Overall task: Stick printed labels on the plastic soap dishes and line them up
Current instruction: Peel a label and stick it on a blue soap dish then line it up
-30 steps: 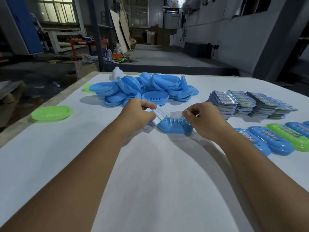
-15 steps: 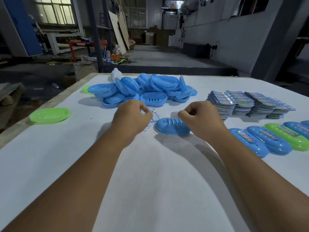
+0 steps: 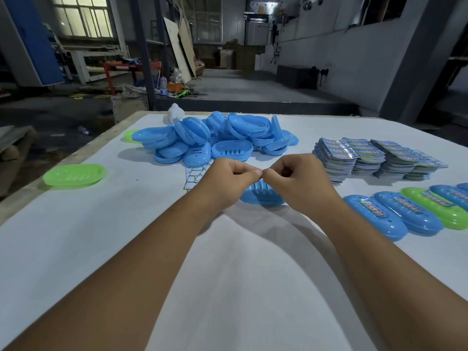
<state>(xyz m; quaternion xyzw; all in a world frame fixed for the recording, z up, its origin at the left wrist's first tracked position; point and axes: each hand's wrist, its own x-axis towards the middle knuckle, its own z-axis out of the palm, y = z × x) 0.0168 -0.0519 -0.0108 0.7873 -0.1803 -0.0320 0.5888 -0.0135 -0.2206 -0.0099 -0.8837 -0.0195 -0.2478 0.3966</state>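
Observation:
My left hand (image 3: 228,178) and my right hand (image 3: 298,181) meet fingertip to fingertip, both pinched shut, just above a blue soap dish (image 3: 263,197) that lies on the white table. Whatever is pinched between the fingertips is too small to see. A sheet of small stickers (image 3: 195,174) lies flat on the table beside my left hand. Behind the hands sits a pile of blue soap dishes (image 3: 228,138). Stacks of printed labels (image 3: 374,158) stand at the right. A row of labelled dishes (image 3: 410,214), blue and green, runs along the right side.
A lone green soap dish (image 3: 73,174) rests near the table's left edge, and another green dish (image 3: 130,135) peeks out behind the pile. A white object (image 3: 174,112) stands at the table's far edge. Beyond the table lies a workshop floor with clutter.
My left hand let go of the sticker sheet, which now lies on the table. Both hands then came together over the blue dish until their fingertips touch.

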